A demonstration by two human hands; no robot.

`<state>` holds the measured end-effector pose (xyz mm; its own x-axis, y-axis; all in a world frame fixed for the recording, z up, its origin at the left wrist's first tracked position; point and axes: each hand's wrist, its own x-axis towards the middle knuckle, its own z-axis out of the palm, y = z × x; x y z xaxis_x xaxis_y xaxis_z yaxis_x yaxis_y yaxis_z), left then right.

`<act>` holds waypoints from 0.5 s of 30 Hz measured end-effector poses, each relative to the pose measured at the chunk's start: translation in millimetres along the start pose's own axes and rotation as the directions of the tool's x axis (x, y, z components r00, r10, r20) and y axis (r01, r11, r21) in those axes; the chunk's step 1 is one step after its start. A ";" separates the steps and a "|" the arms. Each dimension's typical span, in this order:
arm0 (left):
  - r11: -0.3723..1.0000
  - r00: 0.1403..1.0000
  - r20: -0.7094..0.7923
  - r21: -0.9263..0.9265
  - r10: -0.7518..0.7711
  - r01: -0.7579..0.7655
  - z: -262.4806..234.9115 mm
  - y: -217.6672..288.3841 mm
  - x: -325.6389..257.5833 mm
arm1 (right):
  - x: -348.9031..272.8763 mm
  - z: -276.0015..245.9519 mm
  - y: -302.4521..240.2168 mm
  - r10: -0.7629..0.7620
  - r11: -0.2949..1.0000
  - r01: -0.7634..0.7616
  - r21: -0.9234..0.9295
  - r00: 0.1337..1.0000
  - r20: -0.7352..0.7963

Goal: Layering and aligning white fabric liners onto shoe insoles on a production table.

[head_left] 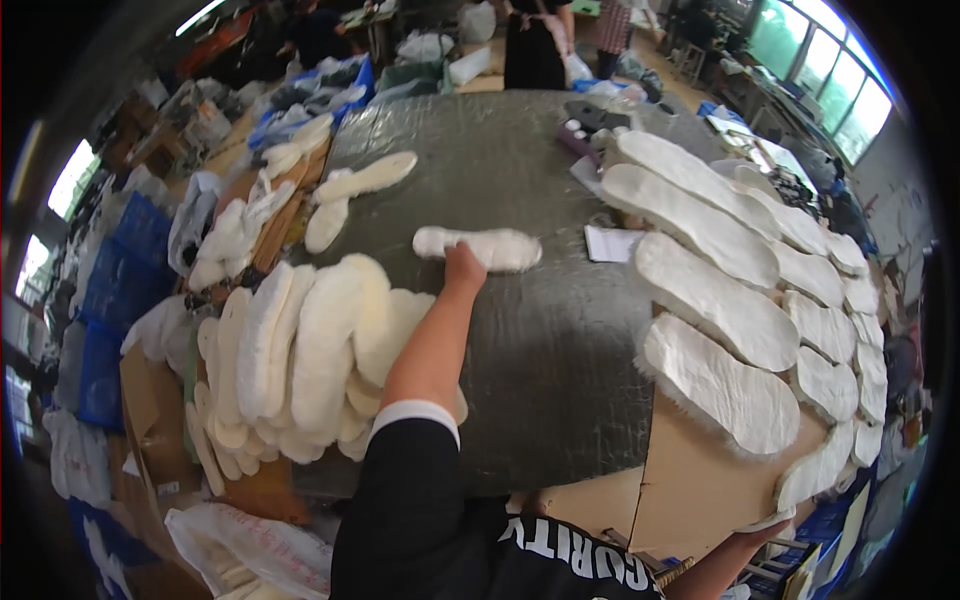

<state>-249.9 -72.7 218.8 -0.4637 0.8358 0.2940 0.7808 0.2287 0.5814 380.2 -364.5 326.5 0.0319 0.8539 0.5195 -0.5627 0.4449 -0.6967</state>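
Observation:
A white fleece insole (510,249) lies crosswise on the dark table, and my left hand (466,268) grips it near its narrower middle, fingers bent over the near edge. Down at the lower right, my right hand (776,530) is at the thin edge of another white insole (765,523); most of its fingers are hidden. Left of my forearm, a thick pile of cream fleece insoles (340,330) stands on edge and overlaps. To the right, rows of white insoles (715,300) lie overlapping, some on brown cardboard (715,480).
Two loose insoles (370,177) cross on the table's far left. A white paper pad (612,244) and dark objects (598,115) sit near the right rows. Blue crates (125,270) and plastic bags flank the left side. A person (538,45) stands beyond the table.

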 end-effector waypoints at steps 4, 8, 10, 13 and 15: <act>0.983 0.976 -0.158 0.127 0.149 -0.130 -31.6 25.5 13.3 | -2.2 22.8 15.3 0.107 0.994 -0.111 -0.021 0.985 -0.135; 0.832 0.839 0.543 0.456 0.021 -0.316 -81.0 64.2 -48.8 | -5.9 -55.2 -29.1 0.189 0.981 -0.194 0.003 0.953 -0.238; 0.794 0.769 0.636 0.498 -0.060 -0.349 -101.4 44.3 -78.5 | -15.1 -25.0 -2.1 0.251 0.968 -0.246 0.052 0.933 -0.258; 0.735 0.783 0.619 0.557 -0.059 -0.385 -118.3 18.5 -102.8 | -16.0 -14.9 15.4 0.323 0.946 -0.305 0.106 0.905 -0.276; 0.724 0.790 0.613 0.547 -0.004 -0.420 -127.3 24.8 -110.0 | -14.1 -0.3 1.1 0.308 0.951 -0.298 0.080 0.897 -0.316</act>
<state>-232.9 -222.5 297.4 -0.1131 0.9653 -0.2353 0.9892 0.0872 -0.1177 379.4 -375.9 318.3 0.1161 0.9886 0.0954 -0.6108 0.1468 -0.7781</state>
